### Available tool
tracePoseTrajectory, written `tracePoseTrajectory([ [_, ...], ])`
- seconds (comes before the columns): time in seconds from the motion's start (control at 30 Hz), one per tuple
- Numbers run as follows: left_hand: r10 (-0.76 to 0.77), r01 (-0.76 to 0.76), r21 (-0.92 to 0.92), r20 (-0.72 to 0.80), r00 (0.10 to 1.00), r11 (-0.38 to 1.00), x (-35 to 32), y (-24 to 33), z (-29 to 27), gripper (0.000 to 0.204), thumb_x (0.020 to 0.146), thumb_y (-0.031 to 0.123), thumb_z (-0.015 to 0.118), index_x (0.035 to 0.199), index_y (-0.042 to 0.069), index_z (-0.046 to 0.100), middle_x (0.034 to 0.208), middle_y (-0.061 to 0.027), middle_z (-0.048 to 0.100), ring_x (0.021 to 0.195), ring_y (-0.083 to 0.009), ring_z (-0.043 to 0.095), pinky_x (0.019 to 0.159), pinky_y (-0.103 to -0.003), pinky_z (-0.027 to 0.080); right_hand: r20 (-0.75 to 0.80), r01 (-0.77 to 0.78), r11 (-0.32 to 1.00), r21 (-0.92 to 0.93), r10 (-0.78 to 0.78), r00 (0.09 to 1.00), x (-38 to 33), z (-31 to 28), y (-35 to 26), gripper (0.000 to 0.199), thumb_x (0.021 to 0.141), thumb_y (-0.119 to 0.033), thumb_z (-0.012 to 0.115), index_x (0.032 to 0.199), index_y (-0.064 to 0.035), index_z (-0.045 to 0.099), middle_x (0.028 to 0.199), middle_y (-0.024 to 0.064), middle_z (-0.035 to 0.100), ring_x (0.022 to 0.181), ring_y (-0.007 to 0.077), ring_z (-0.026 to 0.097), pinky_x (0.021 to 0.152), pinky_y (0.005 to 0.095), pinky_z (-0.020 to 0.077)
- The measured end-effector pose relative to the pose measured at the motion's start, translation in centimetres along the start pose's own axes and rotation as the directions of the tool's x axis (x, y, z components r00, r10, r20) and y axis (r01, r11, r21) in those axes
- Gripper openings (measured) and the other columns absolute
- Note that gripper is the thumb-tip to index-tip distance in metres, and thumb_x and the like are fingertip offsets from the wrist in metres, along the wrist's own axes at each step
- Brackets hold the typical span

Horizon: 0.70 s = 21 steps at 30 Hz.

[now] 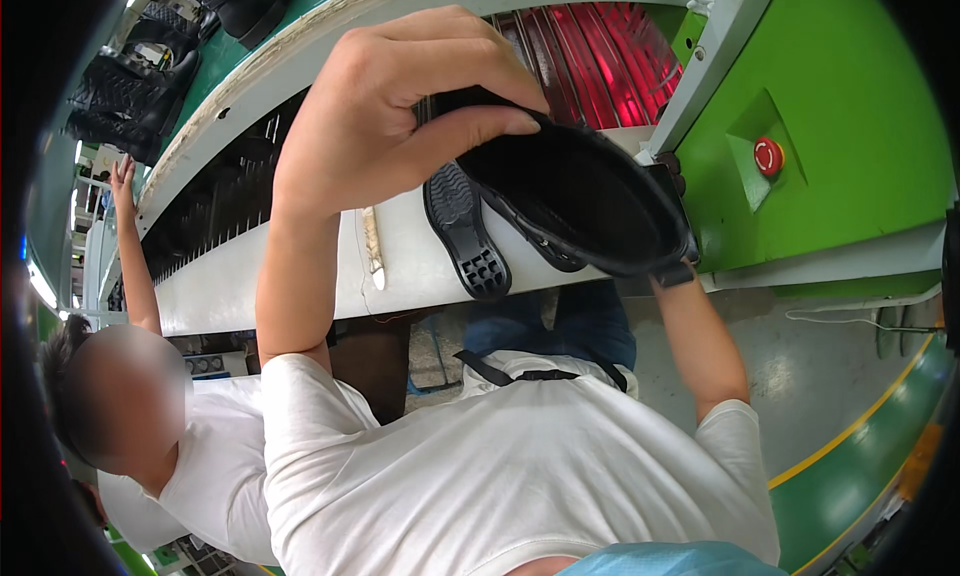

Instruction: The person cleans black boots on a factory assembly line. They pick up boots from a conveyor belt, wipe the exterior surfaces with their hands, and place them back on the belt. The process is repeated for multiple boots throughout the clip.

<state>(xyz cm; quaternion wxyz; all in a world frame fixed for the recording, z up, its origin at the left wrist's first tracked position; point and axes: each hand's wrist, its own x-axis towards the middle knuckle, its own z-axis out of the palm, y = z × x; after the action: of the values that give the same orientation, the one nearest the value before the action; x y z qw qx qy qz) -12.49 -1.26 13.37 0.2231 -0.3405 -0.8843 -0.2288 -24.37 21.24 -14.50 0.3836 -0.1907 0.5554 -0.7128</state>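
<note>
My left hand (400, 106) is closed on the edge of a black boot (590, 196), thumb on the near side and fingers curled over the far side. The boot is tilted so its dark, open inside faces me, above the white ledge (400, 276). Behind the boot, my right forearm (700, 336) reaches up; the hand itself is hidden by it. A black patterned shoe sole (465, 226) rests on the ledge, just left of the boot. Farther left lies a slim stick-like tool (373, 248) with a pale tip and a wrapped, stained body.
Beyond the ledge, metal rods (600, 66) glow red. A green machine panel (850, 116) with a red push button (768, 156) stands at right. Several black boots (140, 86) sit on a green surface at far left, where a co-worker's raised arm (135, 246) reaches.
</note>
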Motion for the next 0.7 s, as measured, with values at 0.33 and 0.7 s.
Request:
tracePoseTrajectory([
  [0.33,-0.042,0.016,-0.124,-0.206,0.978,0.992,-0.3,2.3,3.3,0.021,0.079,-0.003,0.092,0.097,0.0,0.081,0.095,-0.011,0.078,0.092,-0.0305,0.074,0.082,-0.039,0.059,0.048,-0.115,0.993,0.006,0.115,0.992,0.2,2.7,-2.4,0.03,0.118,-0.031,0.063,0.125,-0.0026,0.07,0.111,-0.0007,0.07,0.097,0.0064,0.064,0.085,0.0267,0.0515],
  [0.7,0.199,-0.346,-0.337,-0.401,0.894,0.876,1.9,10.5,11.5,0.029,0.08,0.028,0.084,0.096,0.006,0.074,0.097,-0.0106,0.069,0.102,-0.033,0.069,0.08,-0.043,0.059,-0.029,-0.217,0.955,0.204,0.228,0.973,-1.4,6.4,-6.0,0.044,0.117,-0.029,0.059,0.149,0.0011,0.064,0.14,0.0087,0.071,0.123,0.0136,0.069,0.108,0.0319,0.0552],
])
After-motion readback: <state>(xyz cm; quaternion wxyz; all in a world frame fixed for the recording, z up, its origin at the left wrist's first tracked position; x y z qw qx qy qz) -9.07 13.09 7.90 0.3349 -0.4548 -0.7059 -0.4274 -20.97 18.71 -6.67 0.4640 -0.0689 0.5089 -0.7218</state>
